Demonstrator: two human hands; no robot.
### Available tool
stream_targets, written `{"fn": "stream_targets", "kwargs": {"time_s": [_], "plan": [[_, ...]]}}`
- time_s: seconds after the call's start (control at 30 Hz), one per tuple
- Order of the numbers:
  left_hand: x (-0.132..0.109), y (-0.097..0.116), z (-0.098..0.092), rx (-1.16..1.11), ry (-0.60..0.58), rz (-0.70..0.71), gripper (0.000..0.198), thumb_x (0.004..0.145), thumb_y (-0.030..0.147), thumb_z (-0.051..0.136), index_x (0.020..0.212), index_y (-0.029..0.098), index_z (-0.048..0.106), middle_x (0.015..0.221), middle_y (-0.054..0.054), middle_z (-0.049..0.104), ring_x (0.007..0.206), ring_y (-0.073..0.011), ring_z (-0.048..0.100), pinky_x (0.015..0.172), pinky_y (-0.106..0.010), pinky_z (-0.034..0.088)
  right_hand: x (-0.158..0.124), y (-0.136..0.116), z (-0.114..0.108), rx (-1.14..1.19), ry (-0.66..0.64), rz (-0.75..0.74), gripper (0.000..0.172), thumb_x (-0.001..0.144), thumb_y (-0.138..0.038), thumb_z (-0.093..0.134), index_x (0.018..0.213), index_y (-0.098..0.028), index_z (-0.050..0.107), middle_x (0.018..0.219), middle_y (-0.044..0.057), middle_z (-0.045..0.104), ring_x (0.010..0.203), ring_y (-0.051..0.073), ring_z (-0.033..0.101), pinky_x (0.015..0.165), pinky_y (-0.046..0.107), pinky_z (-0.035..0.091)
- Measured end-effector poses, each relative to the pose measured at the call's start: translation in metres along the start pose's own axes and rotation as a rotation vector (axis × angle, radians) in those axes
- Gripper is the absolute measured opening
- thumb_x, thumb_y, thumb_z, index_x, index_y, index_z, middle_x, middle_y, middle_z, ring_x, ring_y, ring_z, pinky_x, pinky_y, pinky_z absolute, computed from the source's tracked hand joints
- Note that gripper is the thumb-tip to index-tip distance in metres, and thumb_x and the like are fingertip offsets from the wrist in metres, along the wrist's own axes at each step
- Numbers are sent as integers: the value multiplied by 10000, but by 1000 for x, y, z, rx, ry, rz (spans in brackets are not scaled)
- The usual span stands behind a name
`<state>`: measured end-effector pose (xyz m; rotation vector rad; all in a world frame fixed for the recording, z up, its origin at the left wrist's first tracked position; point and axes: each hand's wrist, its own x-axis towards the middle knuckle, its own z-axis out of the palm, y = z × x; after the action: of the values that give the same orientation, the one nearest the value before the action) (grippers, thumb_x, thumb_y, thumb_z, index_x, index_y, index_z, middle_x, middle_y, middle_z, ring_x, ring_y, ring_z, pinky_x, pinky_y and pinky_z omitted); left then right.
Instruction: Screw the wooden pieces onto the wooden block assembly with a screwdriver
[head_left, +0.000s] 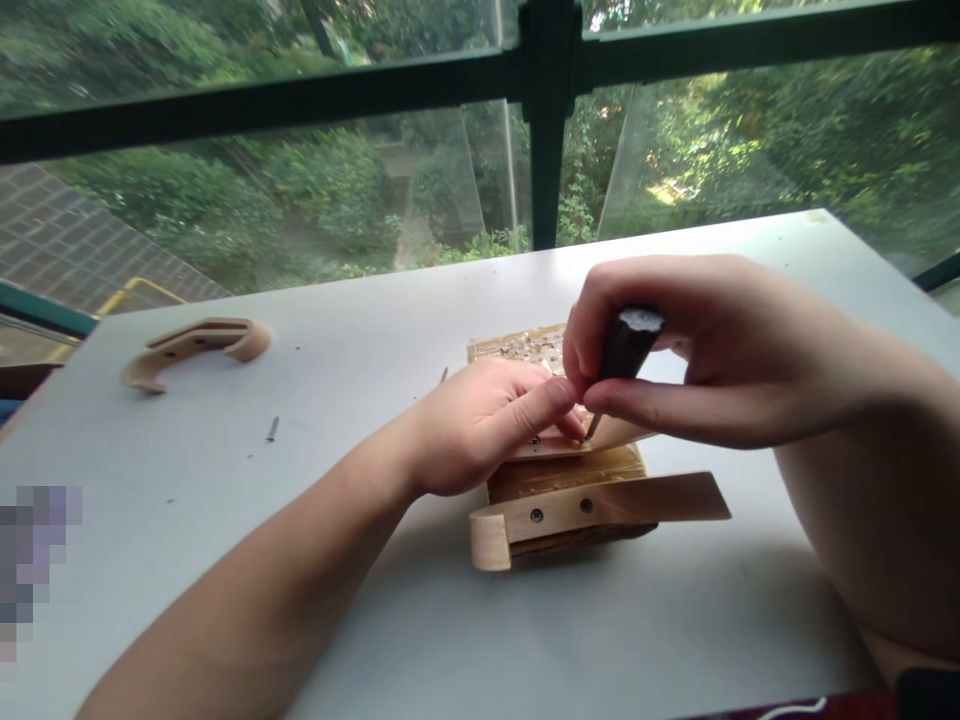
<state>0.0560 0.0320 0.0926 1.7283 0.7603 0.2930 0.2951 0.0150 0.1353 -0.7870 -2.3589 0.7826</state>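
My right hand [697,350] is closed around the black handle of a screwdriver [631,342], which leans slightly. Its tip meets a screw [586,439] in the farther curved wooden strip [525,452]. Close beside it, my left hand [495,420] grips this strip against the wooden block [570,473], with its thumb near the right fingertips; most of its fingers are hidden. Along the block's near side lies a second wooden strip [645,497], curled at its left end, with two screws [561,510] in it.
A curved wooden piece [199,345] with holes lies at the table's far left. One loose screw [273,430] rests nearer, and another pointed metal piece [444,374] shows behind my left hand. Windows with a dark green frame [551,130] stand beyond the white table [360,330].
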Motion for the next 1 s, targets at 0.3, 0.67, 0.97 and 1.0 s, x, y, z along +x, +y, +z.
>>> {"fn": "stream_targets", "kwargs": {"time_s": [0.3,0.67,0.97,1.0], "plan": [[1,-4,-3,8,-77,-23,906,899,944,416,1056,162,846,1107,-30,838,1019,-70,719,761,-123,466,-3,6,4,44,-27,17,137,1022,-284,651,972,-157,644,848,-18,701,729,15,646,634,127,548],[-1,10,1,231,-105,-81,329,1014,396,519,1173,263,774,1285,46,801,1149,-87,697,970,-173,496,-4,6,11,-60,-25,-29,242,1022,-336,705,903,-139,630,767,-28,626,691,-11,506,627,111,415],[-2,15,14,398,-15,-124,299,973,435,613,1023,226,821,1248,9,823,1105,-130,728,877,-203,480,-5,-18,22,-133,-74,62,184,1010,-255,669,876,-137,627,847,-6,672,728,4,516,652,116,364],[-3,14,14,411,-11,-129,299,969,433,612,1023,225,820,1252,7,824,1110,-135,735,874,-206,478,-5,-19,24,-133,-78,80,204,1011,-266,669,863,-134,620,838,-2,670,717,9,506,646,125,351]]}}
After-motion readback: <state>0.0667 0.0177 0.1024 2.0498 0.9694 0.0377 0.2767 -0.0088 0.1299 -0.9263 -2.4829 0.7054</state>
